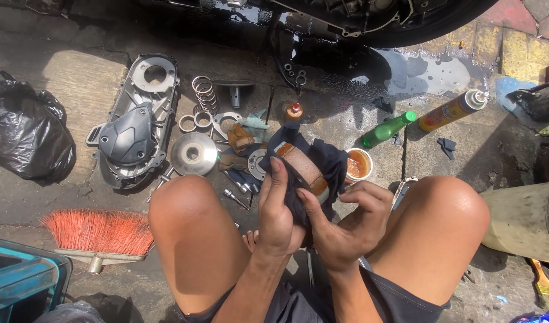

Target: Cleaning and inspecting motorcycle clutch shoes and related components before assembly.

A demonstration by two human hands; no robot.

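Observation:
Between my bare knees, my left hand and my right hand hold a round metal part with a brown, rust-coloured band, wrapped in a dark blue cloth. My left fingers press the cloth against the part's left side. My right thumb and fingers grip the cloth and the part from below and to the right.
On the concrete lie a grey engine cover, a coil spring, a metal pulley disc, rings, bolts, a small tub of orange grease, a green bottle, a spray can, an orange broom and a black bag.

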